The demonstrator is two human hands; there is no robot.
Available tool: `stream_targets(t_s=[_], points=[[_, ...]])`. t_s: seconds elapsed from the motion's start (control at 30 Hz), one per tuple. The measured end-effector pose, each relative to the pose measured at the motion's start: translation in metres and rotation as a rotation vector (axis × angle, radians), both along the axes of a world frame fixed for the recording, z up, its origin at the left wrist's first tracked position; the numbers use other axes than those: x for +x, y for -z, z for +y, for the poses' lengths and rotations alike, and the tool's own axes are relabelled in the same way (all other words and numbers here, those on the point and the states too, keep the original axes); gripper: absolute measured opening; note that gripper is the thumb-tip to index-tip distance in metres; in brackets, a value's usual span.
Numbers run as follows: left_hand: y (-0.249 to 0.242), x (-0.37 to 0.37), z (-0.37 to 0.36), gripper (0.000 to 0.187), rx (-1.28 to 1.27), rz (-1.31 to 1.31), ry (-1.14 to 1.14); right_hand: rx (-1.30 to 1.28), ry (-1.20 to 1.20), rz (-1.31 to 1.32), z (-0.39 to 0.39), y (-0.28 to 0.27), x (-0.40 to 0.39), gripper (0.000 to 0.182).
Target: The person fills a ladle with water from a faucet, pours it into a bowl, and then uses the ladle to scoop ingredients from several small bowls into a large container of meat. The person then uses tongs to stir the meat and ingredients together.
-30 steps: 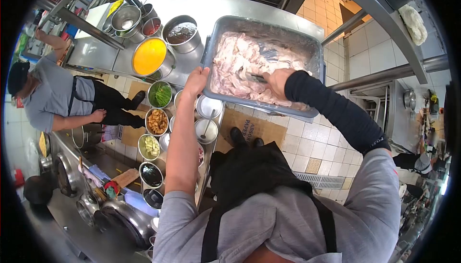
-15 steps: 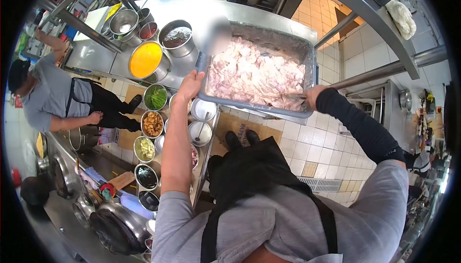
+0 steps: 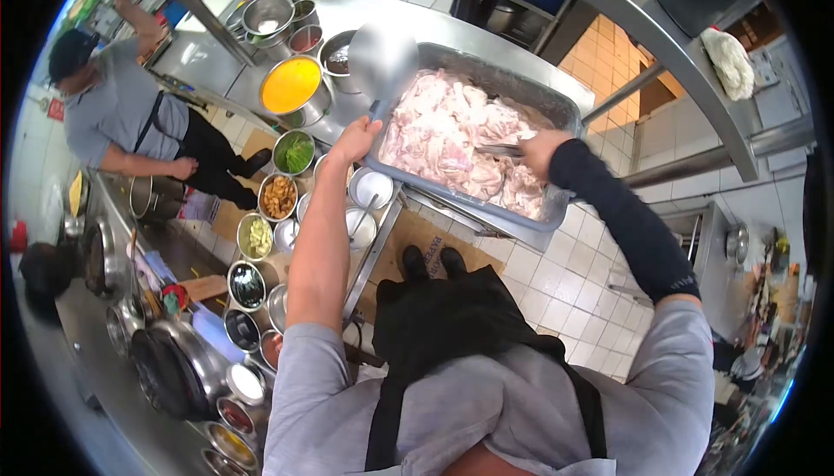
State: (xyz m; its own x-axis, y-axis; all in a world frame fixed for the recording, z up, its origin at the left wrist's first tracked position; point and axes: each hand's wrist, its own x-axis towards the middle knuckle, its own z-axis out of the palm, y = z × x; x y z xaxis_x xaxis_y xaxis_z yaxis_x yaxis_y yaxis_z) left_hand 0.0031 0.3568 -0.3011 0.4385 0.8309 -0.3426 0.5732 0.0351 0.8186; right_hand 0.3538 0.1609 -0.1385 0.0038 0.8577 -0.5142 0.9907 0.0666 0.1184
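Observation:
A grey plastic tub (image 3: 469, 194) full of pale raw meat pieces (image 3: 460, 124), which look like chicken, sits on the steel counter in front of me. My left hand (image 3: 356, 140) has its fingers closed on the tub's near left rim. Over the right part of the meat is my right hand (image 3: 546, 153), wrapped around a slim metal utensil (image 3: 500, 150) that points left into the pieces. A dark sleeve covers that forearm. The utensil's handle is hidden in the fist, and I cannot tell its exact kind.
Left of the tub stand a pot of orange liquid (image 3: 292, 85) and several steel bowls. More containers, including chopped greens (image 3: 294, 153) and browned chunks (image 3: 278, 196), line the near-left counter. A co-worker (image 3: 130, 115) stands far left. A steel shelf rail (image 3: 695, 85) crosses the upper right.
My right hand has moved from the tub's near right edge inward over the meat, with the utensil now showing. My left hand stays at the rim. The whole view has shifted slightly.

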Motion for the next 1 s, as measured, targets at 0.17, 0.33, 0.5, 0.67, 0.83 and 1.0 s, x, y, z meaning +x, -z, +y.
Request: stream_targets(t_s=[0.17, 0.33, 0.5, 0.67, 0.83, 1.0], points=[[0.011, 0.007, 0.010, 0.056, 0.197, 0.146, -0.074, 0.200, -0.118, 0.101, 0.021, -0.090, 0.001, 0.030], [-0.029, 0.007, -0.076, 0.042, 0.714, 0.131, -0.478, 0.162, -0.278, 0.242, 0.080, -0.001, -0.062, 0.035], [-0.027, -0.008, -0.283, 0.029, 0.223, -0.331, -0.617, 0.022, -0.629, 0.114, 0.086, 0.110, -0.030, 0.029], [0.090, -0.080, -0.463, 0.029, -0.026, 0.171, -0.818, 0.003, -0.566, 0.491, 0.083, 0.090, 0.066, 0.044], [0.234, -0.144, -0.586, 0.039, -0.517, 0.350, -1.521, -0.132, -0.237, 0.548, 0.046, 0.018, 0.063, 0.062], [0.269, -0.211, -0.647, 0.067, -0.670, 0.552, -1.474, 0.070, 0.052, 0.503, 0.017, 0.034, 0.064, 0.070]])
